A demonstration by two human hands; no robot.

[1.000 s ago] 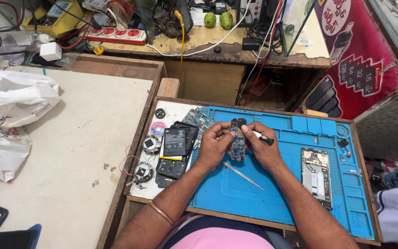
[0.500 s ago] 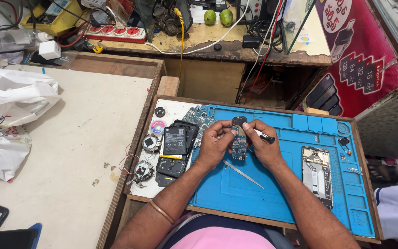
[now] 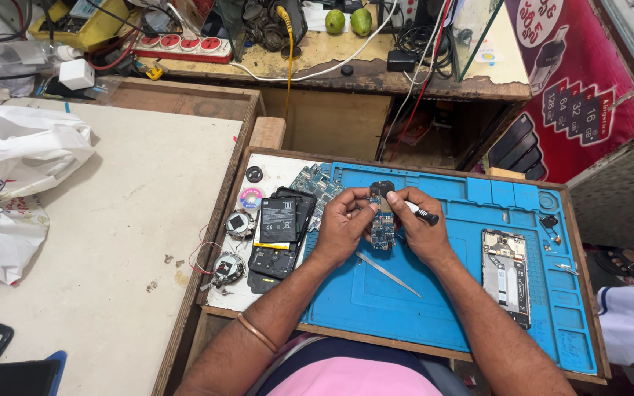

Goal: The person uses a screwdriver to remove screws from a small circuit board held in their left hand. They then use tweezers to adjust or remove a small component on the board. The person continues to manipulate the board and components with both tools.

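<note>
Centrally in the frame, a blue work mat [image 3: 376,308] covers most of a wooden tray. Above the mat's middle, the left hand [image 3: 343,227] is closed around a small blue circuit board [image 3: 383,220], pinching its left edge, while the right hand [image 3: 420,231] grips a black-handled screwdriver [image 3: 421,213] against the board's upper part. Just below the hands, metal tweezers [image 3: 387,273] lie on the mat. Left of the hands sit a black phone battery [image 3: 278,220] and small round parts. At the mat's right lies an opened phone frame [image 3: 506,273]. Further left spreads a pale tabletop [image 3: 111,220] with a white plastic bag [image 3: 9,183]. Along the top of the frame runs a cluttered bench with a red power strip [image 3: 181,45] and two green fruits [image 3: 348,20].
</note>
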